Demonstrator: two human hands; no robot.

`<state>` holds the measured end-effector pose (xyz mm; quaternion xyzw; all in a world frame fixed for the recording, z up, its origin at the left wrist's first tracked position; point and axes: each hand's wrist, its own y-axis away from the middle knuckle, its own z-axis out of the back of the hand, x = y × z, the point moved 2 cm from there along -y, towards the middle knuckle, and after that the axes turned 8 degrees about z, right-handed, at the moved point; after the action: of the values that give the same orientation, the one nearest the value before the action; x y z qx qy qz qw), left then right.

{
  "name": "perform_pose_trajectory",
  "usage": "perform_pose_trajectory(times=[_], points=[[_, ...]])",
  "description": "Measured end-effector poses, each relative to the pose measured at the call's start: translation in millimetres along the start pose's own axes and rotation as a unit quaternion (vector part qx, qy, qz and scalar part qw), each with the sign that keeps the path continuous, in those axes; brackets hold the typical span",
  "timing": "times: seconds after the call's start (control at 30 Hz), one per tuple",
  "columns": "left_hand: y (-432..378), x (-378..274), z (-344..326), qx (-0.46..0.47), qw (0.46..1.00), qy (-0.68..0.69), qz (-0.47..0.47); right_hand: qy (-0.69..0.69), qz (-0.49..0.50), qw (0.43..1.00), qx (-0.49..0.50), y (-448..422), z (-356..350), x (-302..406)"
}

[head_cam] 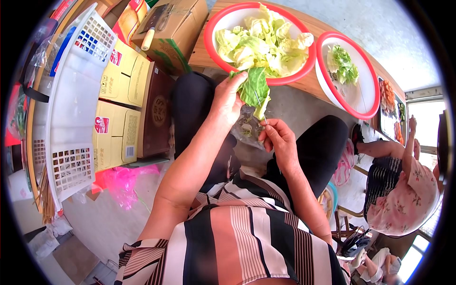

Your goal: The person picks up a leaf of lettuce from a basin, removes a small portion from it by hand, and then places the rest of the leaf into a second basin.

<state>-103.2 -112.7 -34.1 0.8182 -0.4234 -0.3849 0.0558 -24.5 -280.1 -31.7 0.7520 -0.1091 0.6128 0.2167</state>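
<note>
My left hand [228,98] grips a green lettuce leaf [254,87] near the rim of the closer bowl. A thin metal skewer [266,121] passes through the leaf's pale lower part, its other end pinched between the thumb and fingers of my right hand [279,139]. Just beyond the leaf, a white bowl with a red rim [210,42] holds a heap of pale lettuce leaves [263,42]. A second red-rimmed bowl [370,110] to its right holds a smaller bunch of lettuce [343,64] and what look like thin skewers.
The bowls stand on a wooden bench [295,83]. Beneath my hands lies a clear plastic bag [245,139] with leaf scraps. Yellow cartons [121,80] and a white plastic basket [71,107] stand at left. Another person [402,199] sits at right near a tray of skewered food [388,110].
</note>
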Motion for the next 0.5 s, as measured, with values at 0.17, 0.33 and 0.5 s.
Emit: perform_pose_trajectory(times=[0.17, 0.33, 0.5], points=[[3, 4, -3, 0.01, 1.0, 0.007, 0.001, -0.029, -0.007, 1.0, -0.008, -1, 1, -9], [3, 5, -2, 0.005, 1.0, 0.0, 0.0, -0.064, -0.016, 0.998, -0.011, -2, -1, -14], [4, 4, -3, 0.01, 1.0, -0.004, 0.003, -0.067, -0.02, 0.997, -0.017, -4, -3, -15]])
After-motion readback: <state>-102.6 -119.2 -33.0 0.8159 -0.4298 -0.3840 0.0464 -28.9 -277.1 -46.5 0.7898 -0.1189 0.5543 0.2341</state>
